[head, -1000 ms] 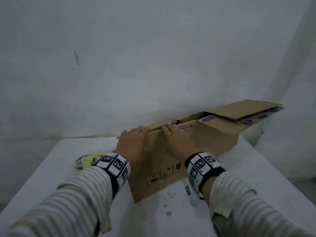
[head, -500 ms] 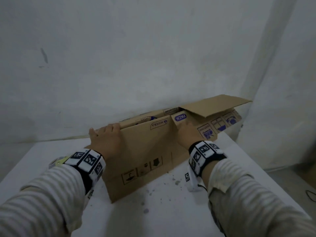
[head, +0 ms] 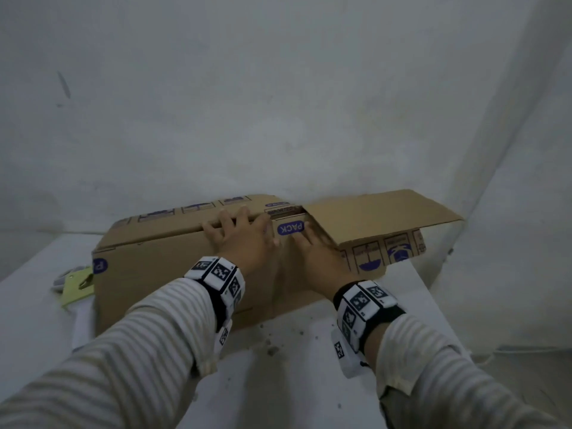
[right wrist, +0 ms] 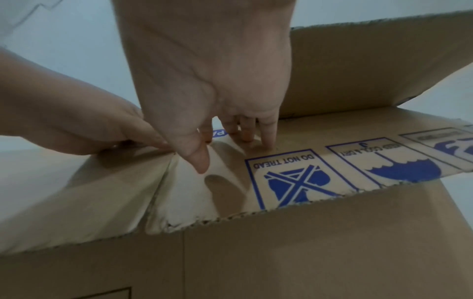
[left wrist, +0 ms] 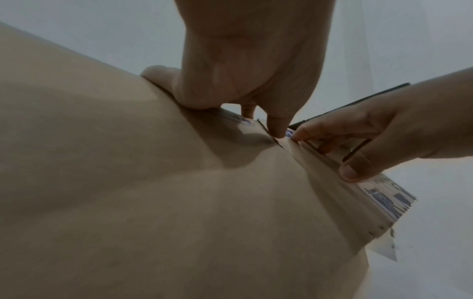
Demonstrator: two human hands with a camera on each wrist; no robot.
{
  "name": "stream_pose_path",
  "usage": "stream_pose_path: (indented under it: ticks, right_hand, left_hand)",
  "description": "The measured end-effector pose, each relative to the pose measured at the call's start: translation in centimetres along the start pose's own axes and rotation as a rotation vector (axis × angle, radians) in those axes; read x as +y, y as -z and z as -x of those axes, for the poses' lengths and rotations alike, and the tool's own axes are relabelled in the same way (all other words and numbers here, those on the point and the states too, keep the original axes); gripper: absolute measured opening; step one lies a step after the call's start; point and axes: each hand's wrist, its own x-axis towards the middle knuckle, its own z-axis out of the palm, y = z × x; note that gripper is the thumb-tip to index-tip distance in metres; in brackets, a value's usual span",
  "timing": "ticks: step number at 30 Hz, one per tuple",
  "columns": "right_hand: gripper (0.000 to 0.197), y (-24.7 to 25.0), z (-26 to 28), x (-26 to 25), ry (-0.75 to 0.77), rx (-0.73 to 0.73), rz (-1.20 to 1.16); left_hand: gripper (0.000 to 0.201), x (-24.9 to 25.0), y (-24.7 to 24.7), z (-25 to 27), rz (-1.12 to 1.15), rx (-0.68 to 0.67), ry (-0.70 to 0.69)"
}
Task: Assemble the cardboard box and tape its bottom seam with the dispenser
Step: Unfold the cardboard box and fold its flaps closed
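- The left hand (head: 244, 239) lay at the centre of the head view on the top edge of the cardboard box (head: 173, 274), its fingers (head: 229, 219) hooked over the rim and the thumb (left wrist: 277, 125) pressing the near panel, so it gripped that edge.
- The right hand (head: 318, 258), just beside it, had its fingers (right wrist: 268, 131) straight and pressing on the printed flap (head: 383, 253); the thumb (right wrist: 197, 159) hung free, pinching nothing.
- The box stood on the white table (head: 309, 382), mid-frame, partly opened, with one long flap (head: 377, 215) jutting toward the right of the frame.
- Judged risk: with both hands bunched at one spot of the rim, the half-opened box could fold flat again or skew, because its far left end was unheld.
- Pressing the printed flap too hard might crease it off its score line, leaving a crooked seam for the tape.
- The box sat close to the table's right edge; a shove that way could tip the overhanging flap end off.
- The tape dispenser (head: 75, 284), at the left edge of the frame, was half hidden behind the box; its roll and blade could not be made out.
- The box's inside, its bottom flaps and the seam were out of sight.
- The left wrist view was dim; the fingertips beyond the rim were hidden there.
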Motion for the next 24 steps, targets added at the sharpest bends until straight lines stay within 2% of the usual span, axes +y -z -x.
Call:
stream_pose_path:
  ticks: [3, 5, 7, 10, 13, 17, 21, 24]
  right_hand:
    - [0.073, 0.5, 0.5, 1.7, 0.041, -0.057, -0.048]
    - [0.068, 1.3, 0.8, 3.0, 0.032, -0.075, -0.025]
    - [0.056, 2.3, 0.6, 4.3, 0.027, 0.059, -0.006]
    - [0.059, 3.5, -0.1, 6.3, -0.022, 0.305, -0.164]
    - [0.059, 5.0, -1.6, 8.1, -0.033, 0.408, -0.246]
    - [0.062, 7.1, -3.5, 10.8, -0.08, 0.392, -0.21]
    - [0.06, 8.0, -5.1, 13.0, -0.158, 0.266, -0.188]
    - [0.049, 7.9, -5.7, 13.9, -0.194, 0.234, -0.175]
  left_hand:
    - [0.039, 2.3, -0.2, -0.6, 0.047, 0.011, 0.087]
    - [0.035, 2.8, -0.2, -1.1, 0.069, -0.003, 0.119]
    - [0.031, 2.9, -0.1, -1.4, 0.08, -0.01, 0.137]
    - [0.022, 2.4, -0.3, -1.9, 0.102, -0.02, 0.134]
    - [0.017, 1.6, -0.9, -2.6, 0.15, -0.04, 0.107]
    - [0.017, 1.4, -1.1, -3.1, 0.18, -0.03, 0.106]
    - [0.014, 1.4, -1.0, -2.8, 0.21, -0.009, 0.101]
    - [0.013, 1.1, -0.9, -2.5, 0.236, 0.006, 0.066]
